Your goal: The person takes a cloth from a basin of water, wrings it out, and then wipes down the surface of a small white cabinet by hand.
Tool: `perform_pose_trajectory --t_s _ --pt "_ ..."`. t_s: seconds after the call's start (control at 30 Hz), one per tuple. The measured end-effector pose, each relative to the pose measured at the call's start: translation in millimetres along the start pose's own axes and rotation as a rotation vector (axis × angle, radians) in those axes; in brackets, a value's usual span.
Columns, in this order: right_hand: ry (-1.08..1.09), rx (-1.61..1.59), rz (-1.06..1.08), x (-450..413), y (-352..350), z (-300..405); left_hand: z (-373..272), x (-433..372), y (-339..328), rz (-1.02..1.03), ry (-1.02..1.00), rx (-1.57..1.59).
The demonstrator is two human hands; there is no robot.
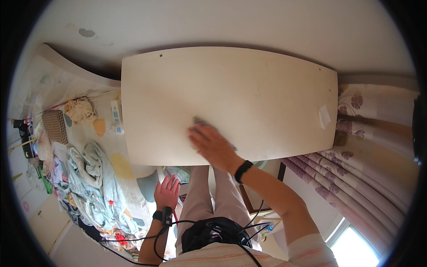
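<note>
My right hand [213, 147], slightly blurred, lies flat over a dark grey cloth [199, 120] and presses it against a cream-white panel surface [283, 100]. Only the cloth's edges show past my fingers and palm. My left hand [166, 192] is held low, left of my legs and short of the panel's front edge. Its palm is turned up, fingers extended, with nothing in it. A black band circles each wrist, and a small black device with a cable sits on the left one.
A white paper scrap [324, 116] lies on the panel's right side. Left are a power strip [115, 116], a checked box [55, 126] and rumpled pale-blue fabric [96, 187] on a bed. Floral curtains [363, 133] hang at right. Black cables [186, 221] cross my waist.
</note>
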State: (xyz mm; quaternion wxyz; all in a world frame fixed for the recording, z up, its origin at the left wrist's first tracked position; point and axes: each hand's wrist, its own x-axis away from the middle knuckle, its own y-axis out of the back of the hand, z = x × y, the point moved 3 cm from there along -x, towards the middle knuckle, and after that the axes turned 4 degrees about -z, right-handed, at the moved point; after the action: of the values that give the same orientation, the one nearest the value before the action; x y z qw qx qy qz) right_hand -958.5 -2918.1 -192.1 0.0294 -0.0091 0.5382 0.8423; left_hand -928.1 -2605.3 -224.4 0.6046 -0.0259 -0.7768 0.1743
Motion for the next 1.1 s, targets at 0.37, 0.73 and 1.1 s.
perform_pose_trajectory --t_s 0.37,0.73,1.1 --pt "-0.543 -0.363 -0.501 -71 6 -113 -12 1 9 -0.057 -0.035 0.028" --pt "-0.806 0.257 -0.503 48 56 -155 -10 -10 -8 0.009 0.011 0.012" --pt "-0.101 -0.247 -0.279 -77 -6 -27 -17 -7 26 -0.052 -0.033 0.176"
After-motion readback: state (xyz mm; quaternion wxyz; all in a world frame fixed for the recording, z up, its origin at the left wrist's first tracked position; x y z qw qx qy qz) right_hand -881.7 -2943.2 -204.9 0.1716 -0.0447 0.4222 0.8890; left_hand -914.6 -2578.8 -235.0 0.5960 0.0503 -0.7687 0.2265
